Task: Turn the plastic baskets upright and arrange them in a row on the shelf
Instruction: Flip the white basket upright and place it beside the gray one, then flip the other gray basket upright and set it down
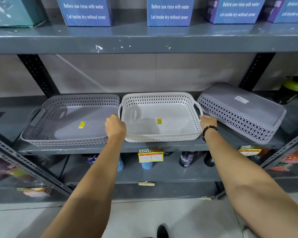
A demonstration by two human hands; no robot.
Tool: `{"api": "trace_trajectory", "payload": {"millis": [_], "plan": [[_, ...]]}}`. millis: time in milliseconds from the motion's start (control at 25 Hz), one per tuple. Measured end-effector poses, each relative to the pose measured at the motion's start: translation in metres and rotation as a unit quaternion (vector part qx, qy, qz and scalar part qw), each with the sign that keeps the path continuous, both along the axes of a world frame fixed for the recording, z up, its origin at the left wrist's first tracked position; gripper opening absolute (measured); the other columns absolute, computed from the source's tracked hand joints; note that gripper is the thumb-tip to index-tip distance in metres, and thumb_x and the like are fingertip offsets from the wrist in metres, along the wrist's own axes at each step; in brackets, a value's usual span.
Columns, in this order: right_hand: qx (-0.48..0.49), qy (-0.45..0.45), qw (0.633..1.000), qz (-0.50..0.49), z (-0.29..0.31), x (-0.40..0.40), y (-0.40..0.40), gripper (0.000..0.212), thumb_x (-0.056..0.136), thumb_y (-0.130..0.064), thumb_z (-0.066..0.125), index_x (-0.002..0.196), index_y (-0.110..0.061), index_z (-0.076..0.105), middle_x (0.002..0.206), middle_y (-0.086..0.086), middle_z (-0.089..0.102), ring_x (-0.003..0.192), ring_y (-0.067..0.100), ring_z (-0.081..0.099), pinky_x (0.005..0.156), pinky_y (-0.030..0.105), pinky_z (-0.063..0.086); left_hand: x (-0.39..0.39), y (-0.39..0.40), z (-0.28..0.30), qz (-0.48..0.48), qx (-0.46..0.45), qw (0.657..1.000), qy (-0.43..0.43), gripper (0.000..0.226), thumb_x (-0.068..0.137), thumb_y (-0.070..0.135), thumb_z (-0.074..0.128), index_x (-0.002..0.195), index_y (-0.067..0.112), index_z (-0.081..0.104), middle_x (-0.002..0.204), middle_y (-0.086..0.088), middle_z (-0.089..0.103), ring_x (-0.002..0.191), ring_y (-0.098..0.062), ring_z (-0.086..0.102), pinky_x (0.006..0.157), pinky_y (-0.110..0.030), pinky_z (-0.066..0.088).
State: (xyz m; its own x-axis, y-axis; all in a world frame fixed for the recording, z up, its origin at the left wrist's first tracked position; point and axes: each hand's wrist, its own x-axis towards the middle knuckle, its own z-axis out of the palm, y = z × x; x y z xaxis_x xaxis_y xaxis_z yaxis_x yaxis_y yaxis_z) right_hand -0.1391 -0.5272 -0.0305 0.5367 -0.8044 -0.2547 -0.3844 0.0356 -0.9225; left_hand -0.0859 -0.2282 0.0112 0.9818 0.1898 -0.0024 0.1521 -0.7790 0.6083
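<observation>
The grey basket (69, 121) sits upright on the shelf (162, 146). The hands, left (115, 126) and right (208, 121), grip the white basket (159, 117) just beside it. A sideways shove could knock the overturned basket (243, 112), which looks tilted, off the shelf.

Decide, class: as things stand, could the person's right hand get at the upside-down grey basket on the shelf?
Probably yes. The right hand is at the white basket, right beside the upside-down grey basket, with nothing visible between them.
</observation>
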Motion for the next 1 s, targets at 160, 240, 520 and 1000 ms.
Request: {"api": "trace_trajectory", "payload": {"millis": [160, 240, 520, 1000], "plan": [[-0.001, 0.024, 1.000, 0.016, 0.006, -0.003, 0.003, 0.033, 0.094, -0.011, 0.045, 0.120, -0.002, 0.063, 0.119, 0.015, 0.065, 0.082, 0.018, 0.051, 0.066, 0.021, 0.041, 0.000, 0.000, 0.000, 0.009, -0.005, 1.000, -0.004, 0.018, 0.085, -0.010, 0.049, 0.097, -0.015, 0.060, 0.100, -0.030, 0.068, 0.096, -0.041, 0.065, 0.075, -0.046, 0.055], [-0.008, 0.031, 0.999, 0.023, 0.008, -0.004, 0.003, 0.033, 0.094, -0.014, 0.047, 0.117, 0.004, 0.063, 0.103, 0.016, 0.064, 0.085, 0.017, 0.046, 0.063, 0.020, 0.038, -0.001, -0.002, 0.002, 0.005, -0.005, 1.000, -0.022, 0.016, 0.088, -0.004, 0.051, 0.095, -0.015, 0.060, 0.098, -0.031, 0.068, 0.094, -0.043, 0.065, 0.073, -0.047, 0.054], [-0.056, -0.024, 0.998, -0.015, 0.024, -0.014, 0.006, 0.026, 0.092, -0.011, 0.048, 0.093, 0.002, 0.071, 0.092, 0.016, 0.069, 0.097, 0.030, 0.061, 0.084, 0.030, 0.048, 0.011, -0.042, 0.009, -0.091, -0.026, 0.990, -0.101, 0.026, 0.095, 0.013, 0.051, 0.113, -0.002, 0.061, 0.102, -0.023, 0.071, 0.094, -0.036, 0.067, 0.076, -0.036, 0.052], [-0.178, 0.071, 0.969, -0.156, 0.057, -0.069, -0.142, 0.044, 0.095, -0.015, 0.041, 0.136, 0.000, 0.043, 0.135, 0.023, 0.052, 0.123, 0.035, 0.051, 0.100, 0.041, 0.045, 0.030, -0.288, 0.018, -0.337, -0.086, 0.932, -0.097, 0.041, 0.094, 0.031, 0.051, 0.117, -0.002, 0.058, 0.114, -0.029, 0.066, 0.109, -0.042, 0.060, 0.090, -0.042, 0.048]]}}
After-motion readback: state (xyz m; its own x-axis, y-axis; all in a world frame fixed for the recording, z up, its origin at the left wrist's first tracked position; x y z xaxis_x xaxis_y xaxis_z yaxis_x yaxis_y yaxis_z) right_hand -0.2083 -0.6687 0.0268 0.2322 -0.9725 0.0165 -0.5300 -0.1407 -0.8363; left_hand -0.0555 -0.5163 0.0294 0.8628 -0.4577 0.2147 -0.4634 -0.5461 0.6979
